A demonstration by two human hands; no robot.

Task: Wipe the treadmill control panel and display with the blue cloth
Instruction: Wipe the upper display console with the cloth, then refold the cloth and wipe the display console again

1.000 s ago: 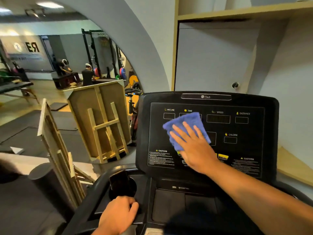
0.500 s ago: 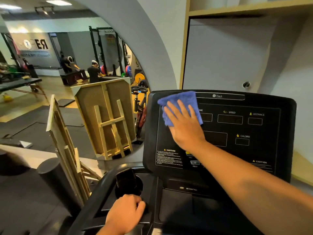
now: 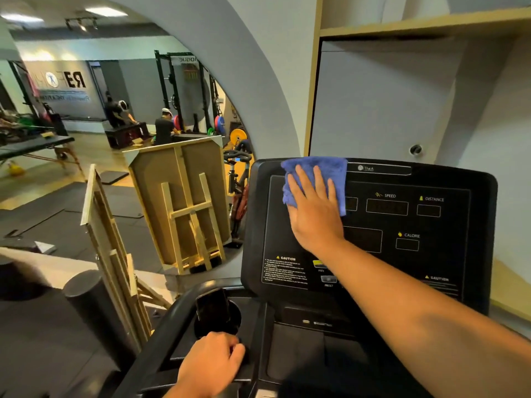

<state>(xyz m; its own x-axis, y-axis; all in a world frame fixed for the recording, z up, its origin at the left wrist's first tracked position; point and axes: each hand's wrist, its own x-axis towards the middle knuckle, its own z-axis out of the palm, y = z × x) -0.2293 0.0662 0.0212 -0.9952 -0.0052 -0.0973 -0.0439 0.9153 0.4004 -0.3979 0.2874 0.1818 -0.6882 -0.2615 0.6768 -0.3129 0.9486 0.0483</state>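
The black treadmill control panel (image 3: 431,254) stands upright in front of me, with dark display windows labelled speed, distance and calorie. My right hand (image 3: 314,214) lies flat with spread fingers on the blue cloth (image 3: 333,173), pressing it against the panel's upper left, at its top edge. The cloth hides the incline and time labels. My left hand (image 3: 211,364) is curled around the left handrail (image 3: 161,340) at the bottom of the view.
A dark phone (image 3: 212,305) stands in the cup holder just above my left hand. Wooden folded frames (image 3: 184,202) lean left of the treadmill, beside a black foam roller (image 3: 86,297). A grey wall and wooden shelf rise behind the panel. People are in the far gym area.
My right hand has slid the cloth upward from the panel's middle left to its top left edge. My left hand has stayed on the handrail.
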